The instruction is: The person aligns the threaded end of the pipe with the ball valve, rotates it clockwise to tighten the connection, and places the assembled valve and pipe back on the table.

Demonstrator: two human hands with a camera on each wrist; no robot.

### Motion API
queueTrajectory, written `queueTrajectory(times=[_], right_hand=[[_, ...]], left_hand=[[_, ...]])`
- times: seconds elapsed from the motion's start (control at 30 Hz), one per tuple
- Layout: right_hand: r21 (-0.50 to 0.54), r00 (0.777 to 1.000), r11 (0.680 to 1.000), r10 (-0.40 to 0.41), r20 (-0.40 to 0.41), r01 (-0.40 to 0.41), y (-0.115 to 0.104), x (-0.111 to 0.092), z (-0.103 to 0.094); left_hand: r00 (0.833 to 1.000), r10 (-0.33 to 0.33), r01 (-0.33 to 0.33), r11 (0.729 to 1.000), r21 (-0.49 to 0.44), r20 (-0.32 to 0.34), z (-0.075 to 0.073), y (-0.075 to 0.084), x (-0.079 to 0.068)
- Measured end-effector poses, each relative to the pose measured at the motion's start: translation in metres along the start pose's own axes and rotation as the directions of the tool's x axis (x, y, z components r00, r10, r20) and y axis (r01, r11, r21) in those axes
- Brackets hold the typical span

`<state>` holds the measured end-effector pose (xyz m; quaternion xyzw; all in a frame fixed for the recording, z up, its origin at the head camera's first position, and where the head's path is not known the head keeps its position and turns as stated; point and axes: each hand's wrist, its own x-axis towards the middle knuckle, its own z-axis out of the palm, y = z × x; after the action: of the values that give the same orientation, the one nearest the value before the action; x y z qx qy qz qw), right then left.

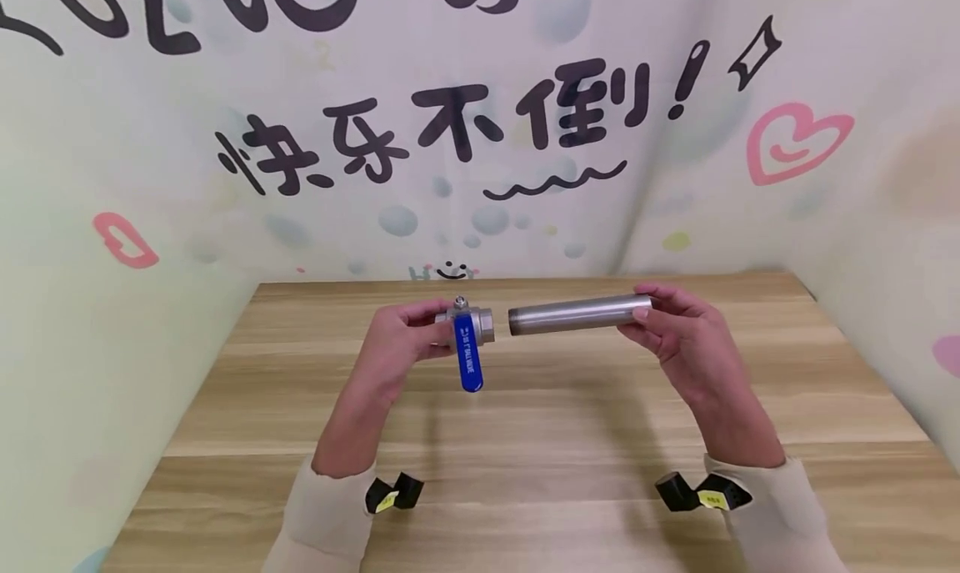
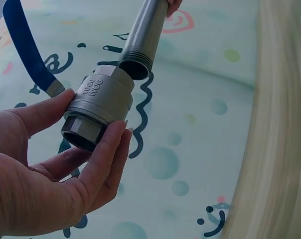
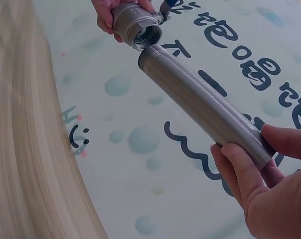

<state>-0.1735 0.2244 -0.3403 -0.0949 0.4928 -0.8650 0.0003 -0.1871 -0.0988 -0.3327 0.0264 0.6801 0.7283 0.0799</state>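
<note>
My left hand (image 1: 397, 339) grips a steel ball valve (image 2: 98, 104) by its body, thumb on one side and fingers on the other. The valve's blue lever handle (image 1: 468, 356) points down toward me in the head view. In my right hand (image 1: 686, 331) is a steel pipe (image 1: 577, 313), pinched near its plain end. The pipe's threaded end (image 3: 149, 57) faces the valve's threaded opening (image 3: 149, 37), with a small gap between them in the head view. Both parts are held up above the table.
A wood-grain table (image 1: 525, 473) lies below the hands. Behind it hangs a white printed backdrop (image 1: 450, 223) with black lettering and pink hearts, and pale walls stand at both sides. Small black cameras (image 1: 393, 491) are strapped at the sleeve cuffs.
</note>
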Motion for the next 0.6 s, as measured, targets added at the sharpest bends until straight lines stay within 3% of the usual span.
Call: queueTrajectory(times=[0.6], right_hand=[[0.123,0.999,0.992,0.025,0.045,-0.03,0.007,0.007,0.012]], left_hand=[[0.995,0.097,-0.097,0.995,-0.013,-0.019,0.005,0.01,-0.011]])
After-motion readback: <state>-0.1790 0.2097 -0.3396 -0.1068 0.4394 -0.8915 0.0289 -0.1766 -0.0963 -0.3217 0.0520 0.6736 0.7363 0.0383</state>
